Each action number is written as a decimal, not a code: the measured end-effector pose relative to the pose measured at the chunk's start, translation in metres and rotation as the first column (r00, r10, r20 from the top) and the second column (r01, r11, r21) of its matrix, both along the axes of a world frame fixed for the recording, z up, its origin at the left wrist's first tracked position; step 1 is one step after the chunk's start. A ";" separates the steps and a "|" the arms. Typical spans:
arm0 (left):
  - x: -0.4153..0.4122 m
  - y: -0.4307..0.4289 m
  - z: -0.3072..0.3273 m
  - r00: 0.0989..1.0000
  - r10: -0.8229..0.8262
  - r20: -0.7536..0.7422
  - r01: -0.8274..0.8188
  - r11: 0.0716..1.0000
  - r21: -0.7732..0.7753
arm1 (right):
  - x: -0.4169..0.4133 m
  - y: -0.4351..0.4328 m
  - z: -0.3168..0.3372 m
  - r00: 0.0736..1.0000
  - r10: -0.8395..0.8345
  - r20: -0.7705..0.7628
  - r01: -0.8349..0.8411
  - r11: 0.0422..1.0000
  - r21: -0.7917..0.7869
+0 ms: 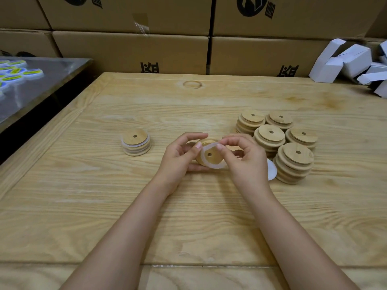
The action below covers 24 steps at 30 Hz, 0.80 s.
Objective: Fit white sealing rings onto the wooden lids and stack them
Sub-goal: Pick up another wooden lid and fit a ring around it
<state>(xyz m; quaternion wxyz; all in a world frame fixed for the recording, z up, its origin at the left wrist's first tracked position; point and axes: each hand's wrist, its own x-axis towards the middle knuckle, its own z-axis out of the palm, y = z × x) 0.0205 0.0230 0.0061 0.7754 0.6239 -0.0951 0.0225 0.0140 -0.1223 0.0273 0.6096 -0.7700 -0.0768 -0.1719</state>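
My left hand (180,156) grips a round wooden lid (206,156) with a centre hole, held tilted above the wooden table (146,216). A white sealing ring (211,165) lies loosely around the lid's raised face. My right hand (243,158) pinches the ring's upper right edge, and my left thumb presses it at the upper left. To the left stands a short stack of lids with white rings (136,142). At the right stand several stacks of bare wooden lids (293,162). More white rings (271,169) peek out behind my right wrist.
Cardboard boxes (129,51) form a wall along the far table edge. White folded cartons (351,61) are heaped at the back right. A metal table (48,80) with small yellow-and-blue labelled tubs stands to the left, across a dark gap.
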 end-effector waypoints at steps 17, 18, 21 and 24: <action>0.000 -0.004 -0.001 0.988 0.071 0.135 -0.095 0.978 0.187 | 0.003 0.000 -0.007 1.000 -0.026 0.015 0.027 0.995 -0.094; 0.000 -0.003 -0.002 0.989 0.060 0.133 -0.085 0.978 0.189 | 0.003 0.000 -0.007 1.000 -0.022 0.017 0.024 0.994 -0.104; -0.002 -0.003 -0.002 0.992 0.038 0.122 -0.061 0.978 0.197 | 0.004 -0.002 -0.006 0.999 0.024 -0.022 -0.026 0.996 -0.089; -0.002 -0.003 -0.003 0.992 0.051 0.118 -0.075 0.974 0.213 | 0.005 -0.003 -0.008 0.999 0.026 -0.045 -0.030 0.997 -0.075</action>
